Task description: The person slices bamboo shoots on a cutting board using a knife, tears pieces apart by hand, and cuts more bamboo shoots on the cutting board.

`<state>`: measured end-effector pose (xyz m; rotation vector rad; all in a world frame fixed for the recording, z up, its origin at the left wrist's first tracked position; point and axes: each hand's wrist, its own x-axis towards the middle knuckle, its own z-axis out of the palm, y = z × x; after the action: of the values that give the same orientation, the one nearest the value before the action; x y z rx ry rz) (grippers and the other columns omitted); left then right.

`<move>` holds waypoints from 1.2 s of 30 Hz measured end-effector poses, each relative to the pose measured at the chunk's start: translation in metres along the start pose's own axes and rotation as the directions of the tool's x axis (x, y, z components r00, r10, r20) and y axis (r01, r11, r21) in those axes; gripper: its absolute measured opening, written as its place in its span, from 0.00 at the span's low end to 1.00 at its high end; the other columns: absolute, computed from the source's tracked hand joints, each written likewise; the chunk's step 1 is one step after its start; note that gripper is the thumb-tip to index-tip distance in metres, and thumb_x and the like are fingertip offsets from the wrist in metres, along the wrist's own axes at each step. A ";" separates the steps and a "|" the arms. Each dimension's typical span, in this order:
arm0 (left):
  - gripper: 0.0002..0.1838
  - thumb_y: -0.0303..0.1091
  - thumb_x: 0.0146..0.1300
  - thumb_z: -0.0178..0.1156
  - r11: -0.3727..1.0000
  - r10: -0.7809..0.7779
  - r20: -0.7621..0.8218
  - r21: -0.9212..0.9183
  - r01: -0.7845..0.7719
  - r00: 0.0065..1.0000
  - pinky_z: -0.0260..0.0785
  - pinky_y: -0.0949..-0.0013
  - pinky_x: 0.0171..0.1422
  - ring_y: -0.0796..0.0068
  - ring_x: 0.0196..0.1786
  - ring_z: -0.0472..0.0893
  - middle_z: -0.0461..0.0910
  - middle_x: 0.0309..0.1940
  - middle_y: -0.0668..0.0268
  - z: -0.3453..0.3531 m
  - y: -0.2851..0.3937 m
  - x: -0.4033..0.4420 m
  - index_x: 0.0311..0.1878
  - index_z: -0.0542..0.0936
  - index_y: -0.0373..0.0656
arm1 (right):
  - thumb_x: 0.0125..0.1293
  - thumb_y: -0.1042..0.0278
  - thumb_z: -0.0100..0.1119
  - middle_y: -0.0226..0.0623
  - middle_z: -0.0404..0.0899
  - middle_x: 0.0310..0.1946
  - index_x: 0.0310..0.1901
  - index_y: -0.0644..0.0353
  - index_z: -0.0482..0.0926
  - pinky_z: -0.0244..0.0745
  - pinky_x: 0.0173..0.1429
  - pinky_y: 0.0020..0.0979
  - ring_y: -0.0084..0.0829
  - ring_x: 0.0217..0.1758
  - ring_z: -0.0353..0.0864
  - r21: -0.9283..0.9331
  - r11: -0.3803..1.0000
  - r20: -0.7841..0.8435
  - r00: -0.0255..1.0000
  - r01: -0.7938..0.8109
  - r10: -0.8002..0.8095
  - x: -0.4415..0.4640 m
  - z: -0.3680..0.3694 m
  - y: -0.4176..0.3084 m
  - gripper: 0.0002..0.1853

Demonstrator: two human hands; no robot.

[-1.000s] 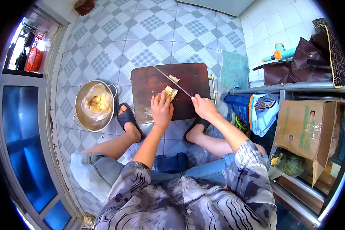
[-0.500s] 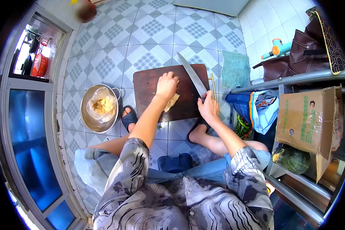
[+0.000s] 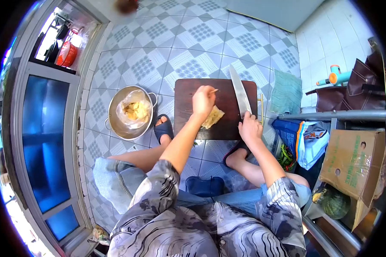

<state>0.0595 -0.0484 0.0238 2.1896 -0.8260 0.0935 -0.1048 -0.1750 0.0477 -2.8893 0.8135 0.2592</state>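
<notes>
On a dark wooden cutting board (image 3: 186,124) on the floor lies a flat, pale yellow piece of food (image 3: 214,118), its kind unclear. My left hand (image 3: 203,102) is closed over the board just above that piece. A small brownish-yellow sliver (image 3: 215,90) sticks out from its fingertips. At the board's right side my right hand (image 3: 250,127) is closed around the handle of a large kitchen knife (image 3: 239,90). The blade points away from me, with its tip past the far edge of the board. The fingers hide most of the handle.
Left of the board stands a metal pot (image 3: 131,138) holding a plastic bag of yellow pieces (image 3: 135,112). A teal cloth (image 3: 286,92) lies to the right. A shelf there holds a cardboard box (image 3: 346,156), a dark green squash (image 3: 332,201) and green peppers (image 3: 286,157).
The whole view has shifted, moving the board rightward in the picture. My left hand has drawn away from the pale piece, and a sliver now shows at its fingertips. The knife stays in my right hand.
</notes>
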 end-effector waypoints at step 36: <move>0.11 0.31 0.62 0.52 0.714 -0.083 0.611 -0.515 0.475 0.787 0.66 0.78 0.21 0.82 0.19 0.73 0.77 0.23 0.68 -0.160 0.068 0.046 0.45 0.74 0.36 | 0.56 0.73 0.57 0.27 0.74 0.21 0.35 0.63 0.74 0.63 0.15 0.18 0.15 0.17 0.70 0.967 0.253 0.065 0.963 0.004 -0.263 0.039 -0.157 -0.088 0.06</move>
<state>0.0861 0.0054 0.1938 1.6241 -0.6459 -0.9144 -0.0060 -0.1468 0.1998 -1.6375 0.3949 0.0031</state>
